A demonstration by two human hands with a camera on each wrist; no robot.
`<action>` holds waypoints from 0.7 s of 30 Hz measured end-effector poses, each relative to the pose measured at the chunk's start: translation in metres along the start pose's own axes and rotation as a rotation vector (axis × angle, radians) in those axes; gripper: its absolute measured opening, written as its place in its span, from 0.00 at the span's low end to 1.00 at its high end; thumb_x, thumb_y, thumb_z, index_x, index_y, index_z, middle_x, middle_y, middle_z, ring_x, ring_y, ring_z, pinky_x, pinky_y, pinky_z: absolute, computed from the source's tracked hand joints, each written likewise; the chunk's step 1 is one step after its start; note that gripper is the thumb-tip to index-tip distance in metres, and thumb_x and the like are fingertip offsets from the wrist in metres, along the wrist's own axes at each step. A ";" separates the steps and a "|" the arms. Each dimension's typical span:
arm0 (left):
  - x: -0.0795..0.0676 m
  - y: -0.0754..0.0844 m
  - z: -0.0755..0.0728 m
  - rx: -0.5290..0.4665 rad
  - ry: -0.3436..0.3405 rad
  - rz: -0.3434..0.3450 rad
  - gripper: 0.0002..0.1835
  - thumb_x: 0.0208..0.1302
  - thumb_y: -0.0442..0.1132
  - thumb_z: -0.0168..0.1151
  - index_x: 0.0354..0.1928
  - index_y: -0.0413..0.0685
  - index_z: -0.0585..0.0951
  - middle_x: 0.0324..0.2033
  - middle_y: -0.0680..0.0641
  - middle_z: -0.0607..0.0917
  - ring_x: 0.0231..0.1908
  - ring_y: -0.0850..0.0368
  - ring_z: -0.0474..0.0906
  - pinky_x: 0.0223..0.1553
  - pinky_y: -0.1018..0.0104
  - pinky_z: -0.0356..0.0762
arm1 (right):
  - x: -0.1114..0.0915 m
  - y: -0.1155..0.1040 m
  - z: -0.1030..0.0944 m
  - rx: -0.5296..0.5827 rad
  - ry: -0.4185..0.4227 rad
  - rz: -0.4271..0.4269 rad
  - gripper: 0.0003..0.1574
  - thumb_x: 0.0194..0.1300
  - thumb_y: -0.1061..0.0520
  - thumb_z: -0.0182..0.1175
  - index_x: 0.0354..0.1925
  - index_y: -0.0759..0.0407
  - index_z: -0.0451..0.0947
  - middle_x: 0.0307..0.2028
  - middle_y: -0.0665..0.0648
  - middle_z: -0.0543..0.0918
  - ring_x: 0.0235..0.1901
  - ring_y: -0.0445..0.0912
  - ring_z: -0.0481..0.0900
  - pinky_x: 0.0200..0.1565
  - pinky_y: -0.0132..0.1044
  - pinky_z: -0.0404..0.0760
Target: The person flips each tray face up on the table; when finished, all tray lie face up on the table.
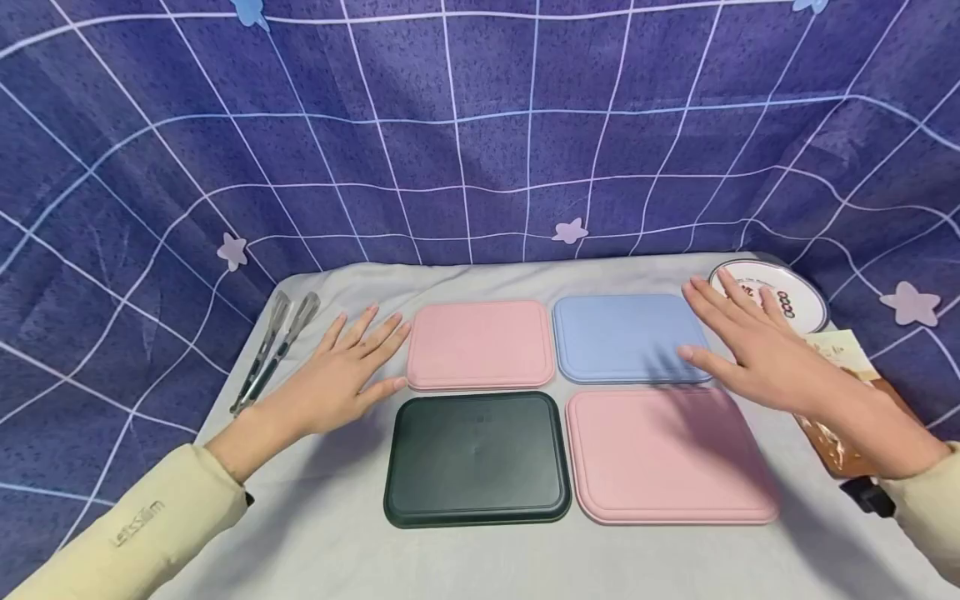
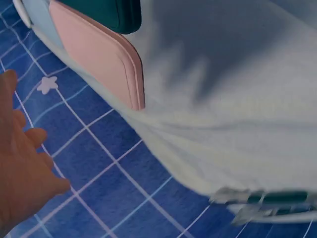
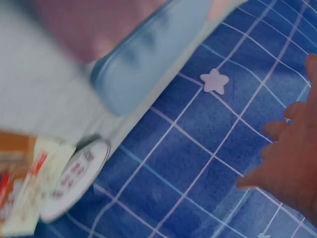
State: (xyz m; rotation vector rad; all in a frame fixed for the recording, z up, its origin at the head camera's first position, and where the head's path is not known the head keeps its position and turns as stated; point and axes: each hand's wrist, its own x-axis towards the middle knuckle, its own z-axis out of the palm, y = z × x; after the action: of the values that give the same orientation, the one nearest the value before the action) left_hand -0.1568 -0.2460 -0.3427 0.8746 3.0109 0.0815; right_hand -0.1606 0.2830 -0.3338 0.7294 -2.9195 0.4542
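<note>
Both hands hover over the table with fingers spread and nothing in them. My left hand (image 1: 341, 379) is left of the far pink lid-like rectangle (image 1: 482, 343), its fingertips close to that edge in the head view. Above the right side of the blue rectangle (image 1: 628, 337) is my right hand (image 1: 765, 350), its shadow falling across that piece and the near pink one (image 1: 671, 454). A dark green rectangle (image 1: 477, 458) completes two rows of flat, rounded pieces. In the wrist views, the left hand (image 2: 25, 163) and right hand (image 3: 287, 158) show extended fingers.
Metal tongs (image 1: 273, 350) with dark grips lie at the table's left edge. At the far right stand a round white-lidded container (image 1: 806, 304) and a brown and cream packet (image 1: 840, 354). A blue gridded curtain (image 1: 487, 150) with stars closes off the back and sides.
</note>
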 end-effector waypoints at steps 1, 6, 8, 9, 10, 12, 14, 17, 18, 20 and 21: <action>0.003 -0.002 0.001 -0.037 -0.001 -0.020 0.41 0.75 0.64 0.45 0.81 0.56 0.47 0.79 0.47 0.53 0.79 0.40 0.39 0.76 0.36 0.33 | 0.005 -0.002 0.000 0.068 -0.018 0.008 0.51 0.72 0.41 0.59 0.81 0.51 0.45 0.80 0.59 0.49 0.80 0.57 0.37 0.76 0.63 0.34; 0.019 -0.014 0.007 -0.261 -0.038 -0.138 0.42 0.75 0.59 0.50 0.81 0.50 0.46 0.75 0.40 0.63 0.74 0.38 0.60 0.73 0.39 0.54 | 0.037 -0.011 0.009 0.475 -0.200 0.072 0.51 0.74 0.45 0.58 0.81 0.46 0.40 0.76 0.65 0.59 0.72 0.64 0.62 0.65 0.63 0.68; 0.025 -0.020 0.010 -0.328 -0.073 -0.178 0.43 0.76 0.58 0.50 0.80 0.48 0.45 0.72 0.37 0.68 0.69 0.36 0.67 0.70 0.40 0.62 | 0.052 -0.015 0.020 0.632 -0.302 0.105 0.52 0.74 0.46 0.57 0.81 0.45 0.36 0.74 0.67 0.63 0.69 0.65 0.67 0.59 0.61 0.76; 0.027 -0.023 0.012 -0.363 -0.094 -0.199 0.43 0.76 0.59 0.49 0.80 0.48 0.44 0.70 0.36 0.71 0.68 0.36 0.69 0.69 0.41 0.64 | 0.060 -0.017 0.026 0.711 -0.359 0.124 0.54 0.74 0.46 0.57 0.81 0.46 0.34 0.73 0.69 0.63 0.68 0.66 0.68 0.57 0.60 0.78; 0.030 -0.025 0.014 -0.399 -0.112 -0.220 0.43 0.76 0.58 0.49 0.80 0.47 0.44 0.68 0.36 0.74 0.66 0.36 0.71 0.67 0.41 0.66 | 0.067 -0.019 0.032 0.778 -0.408 0.150 0.55 0.74 0.46 0.58 0.81 0.47 0.32 0.72 0.70 0.64 0.67 0.66 0.70 0.56 0.58 0.80; 0.035 -0.029 0.018 -0.464 -0.140 -0.261 0.43 0.76 0.59 0.50 0.80 0.46 0.44 0.64 0.37 0.77 0.64 0.36 0.74 0.65 0.42 0.69 | 0.082 -0.024 0.044 0.859 -0.491 0.195 0.59 0.72 0.46 0.59 0.81 0.48 0.29 0.70 0.70 0.65 0.64 0.65 0.72 0.51 0.56 0.83; 0.039 -0.032 0.023 -0.525 -0.163 -0.297 0.44 0.75 0.58 0.50 0.80 0.45 0.45 0.61 0.37 0.80 0.62 0.38 0.76 0.62 0.45 0.73 | 0.095 -0.030 0.056 0.895 -0.553 0.236 0.62 0.70 0.45 0.61 0.81 0.48 0.27 0.67 0.69 0.67 0.62 0.64 0.74 0.49 0.56 0.84; 0.046 -0.036 0.031 -0.603 -0.189 -0.343 0.45 0.75 0.56 0.53 0.80 0.43 0.45 0.51 0.36 0.85 0.52 0.41 0.82 0.55 0.51 0.77 | 0.114 -0.039 0.070 0.885 -0.619 0.272 0.65 0.69 0.45 0.62 0.80 0.48 0.24 0.64 0.68 0.69 0.57 0.61 0.76 0.45 0.56 0.85; 0.048 -0.037 0.033 -0.618 -0.199 -0.354 0.45 0.74 0.55 0.54 0.80 0.41 0.44 0.47 0.37 0.86 0.48 0.43 0.84 0.53 0.54 0.78 | 0.120 -0.043 0.074 0.874 -0.639 0.282 0.66 0.69 0.45 0.63 0.80 0.48 0.23 0.64 0.68 0.69 0.56 0.60 0.76 0.44 0.56 0.86; 0.050 -0.038 0.037 -0.655 -0.225 -0.384 0.46 0.74 0.53 0.56 0.79 0.40 0.43 0.40 0.38 0.87 0.40 0.46 0.85 0.48 0.59 0.77 | 0.131 -0.050 0.079 0.846 -0.685 0.299 0.68 0.69 0.46 0.62 0.79 0.48 0.20 0.64 0.69 0.70 0.56 0.61 0.77 0.42 0.56 0.86; 0.051 -0.038 0.038 -0.667 -0.241 -0.398 0.47 0.74 0.52 0.56 0.79 0.39 0.42 0.38 0.39 0.87 0.37 0.47 0.85 0.46 0.62 0.76 | 0.137 -0.053 0.082 0.827 -0.709 0.306 0.68 0.69 0.45 0.62 0.79 0.47 0.18 0.64 0.70 0.70 0.55 0.61 0.78 0.41 0.55 0.86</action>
State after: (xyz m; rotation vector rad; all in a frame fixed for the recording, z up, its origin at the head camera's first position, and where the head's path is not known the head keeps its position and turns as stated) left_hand -0.2191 -0.2493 -0.3825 0.2016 2.5770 0.8391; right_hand -0.2578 0.1526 -0.3749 0.5705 -3.4535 1.8427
